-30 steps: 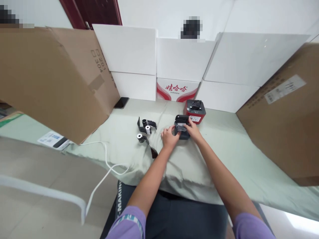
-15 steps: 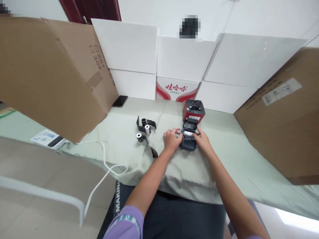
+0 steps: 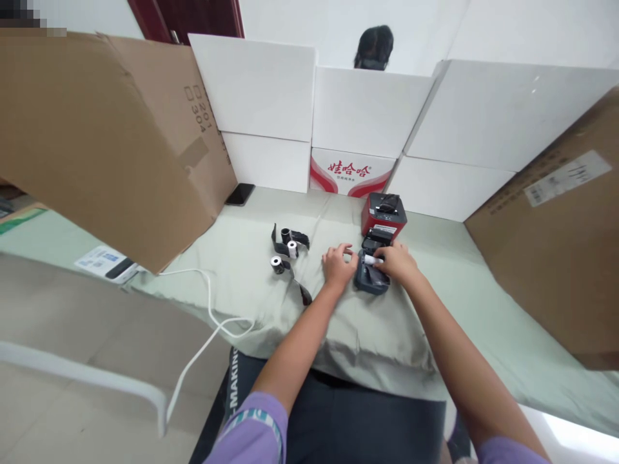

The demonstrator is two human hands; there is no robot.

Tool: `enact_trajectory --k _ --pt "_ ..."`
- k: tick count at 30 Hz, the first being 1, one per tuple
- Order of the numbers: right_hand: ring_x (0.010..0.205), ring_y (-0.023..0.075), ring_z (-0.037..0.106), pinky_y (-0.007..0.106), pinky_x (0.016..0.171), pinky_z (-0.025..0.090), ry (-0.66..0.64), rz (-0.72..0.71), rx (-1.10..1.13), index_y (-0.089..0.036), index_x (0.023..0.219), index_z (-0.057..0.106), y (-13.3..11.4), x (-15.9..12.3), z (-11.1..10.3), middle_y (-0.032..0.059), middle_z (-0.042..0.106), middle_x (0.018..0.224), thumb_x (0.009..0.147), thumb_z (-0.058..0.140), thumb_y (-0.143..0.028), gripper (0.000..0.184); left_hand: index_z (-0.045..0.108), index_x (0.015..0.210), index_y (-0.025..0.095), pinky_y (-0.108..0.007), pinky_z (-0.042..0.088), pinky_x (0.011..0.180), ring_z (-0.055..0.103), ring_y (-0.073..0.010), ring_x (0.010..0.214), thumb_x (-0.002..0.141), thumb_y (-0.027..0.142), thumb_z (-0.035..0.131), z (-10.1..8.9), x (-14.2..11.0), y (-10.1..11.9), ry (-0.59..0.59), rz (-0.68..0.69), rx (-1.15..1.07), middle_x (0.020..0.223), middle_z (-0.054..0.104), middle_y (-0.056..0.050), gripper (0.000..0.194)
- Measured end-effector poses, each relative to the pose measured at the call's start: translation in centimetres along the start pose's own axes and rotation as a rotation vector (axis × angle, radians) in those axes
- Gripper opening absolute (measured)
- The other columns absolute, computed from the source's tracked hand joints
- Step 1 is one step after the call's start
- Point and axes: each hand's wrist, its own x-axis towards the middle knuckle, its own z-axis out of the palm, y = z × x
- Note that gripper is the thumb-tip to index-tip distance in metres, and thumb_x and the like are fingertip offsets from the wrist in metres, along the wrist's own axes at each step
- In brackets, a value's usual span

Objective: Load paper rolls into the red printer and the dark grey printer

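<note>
A small dark portable printer (image 3: 372, 283) lies on the table with its black lid (image 3: 377, 239) flipped up at the far side. In its compartment sits a white paper roll (image 3: 370, 260), its right end pinched by my right hand (image 3: 399, 263). A dark strip lies over the printer's near part. My left hand (image 3: 338, 265) is at the printer's left side, fingers curved and apart, holding nothing; whether its thumb touches the casing I cannot tell. Left of it lie white-cored rolls (image 3: 277, 263) and a black roll (image 3: 285, 234) with dark strips trailing from them.
A red and black box-shaped device (image 3: 383, 216) stands just behind the printer. Brown cartons (image 3: 111, 142) flank the table, and white boxes (image 3: 372, 109) line the back. A phone (image 3: 240, 194) lies at the back left. A white cable (image 3: 210, 303) hangs over the front edge.
My left hand has come off the printer's left edge. My right hand has shifted over the compartment and grips the roll, and the dark strip now shows across the printer's near part.
</note>
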Motion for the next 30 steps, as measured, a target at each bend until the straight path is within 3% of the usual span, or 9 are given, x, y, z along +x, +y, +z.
enact_trajectory --k 8,16,21,24,27,30 --pt "0.099 0.0248 0.063 0.03 0.073 0.043 0.022 -0.052 -0.005 -0.024 0.105 0.076 -0.5 -0.3 -0.2 0.0114 0.066 0.111 0.086 0.067 -0.031 0.022 0.069 0.112 0.028 -0.035 0.04 0.099 0.064 -0.0208 0.108 0.089 0.024 0.065 -0.2 0.1 -0.1 0.015 -0.004 -0.022 0.103 0.078 0.001 0.024" --pt "0.097 0.0239 0.062 0.029 0.065 0.036 0.146 -0.16 0.002 -0.019 0.098 0.064 0.1 -0.9 -0.9 0.0118 0.065 0.113 0.079 0.065 -0.02 0.019 0.068 0.114 0.028 -0.036 0.04 0.102 0.064 -0.0207 0.109 0.09 0.026 0.064 -0.3 0.1 -0.1 -0.011 -0.023 -0.003 0.104 0.078 0.001 0.024" --pt "0.077 0.0204 0.058 0.03 0.067 0.04 0.212 -0.283 0.254 -0.02 0.104 0.062 1.7 -0.6 -2.6 0.0068 0.068 0.092 0.075 0.062 -0.02 0.028 0.068 0.115 0.028 -0.036 0.04 0.102 0.064 -0.0213 0.111 0.091 0.026 0.063 -0.5 0.1 0.1 -0.026 -0.035 0.022 0.106 0.078 -0.001 0.024" --pt "0.071 0.0174 0.056 0.031 0.069 0.046 0.262 -0.378 0.511 -0.019 0.127 0.061 1.9 -0.2 -4.1 0.0063 0.069 0.097 0.076 0.062 -0.024 0.052 0.067 0.12 0.027 -0.037 0.04 0.1 0.063 -0.0233 0.113 0.091 0.027 0.063 -0.6 0.1 0.2 -0.055 -0.027 0.085 0.108 0.077 -0.004 0.029" --pt "0.068 0.0157 0.057 0.032 0.068 0.049 0.256 -0.377 0.722 -0.022 0.142 0.056 0.5 0.6 -5.6 0.0052 0.068 0.101 0.077 0.062 -0.028 0.066 0.068 0.122 0.023 -0.04 0.04 0.1 0.062 -0.0267 0.114 0.091 0.028 0.061 -0.4 0.1 0.2 -0.073 -0.038 0.177 0.107 0.076 -0.009 0.032" --pt "0.068 0.0171 0.059 0.033 0.069 0.05 0.298 -0.335 0.741 -0.02 0.128 0.065 -2.5 2.1 -6.6 0.0034 0.067 0.091 0.075 0.065 -0.029 0.054 0.068 0.119 0.023 -0.042 0.039 0.1 0.062 -0.0274 0.114 0.092 0.027 0.057 0.1 0.1 0.1 -0.056 -0.035 0.216 0.105 0.076 -0.009 0.03"
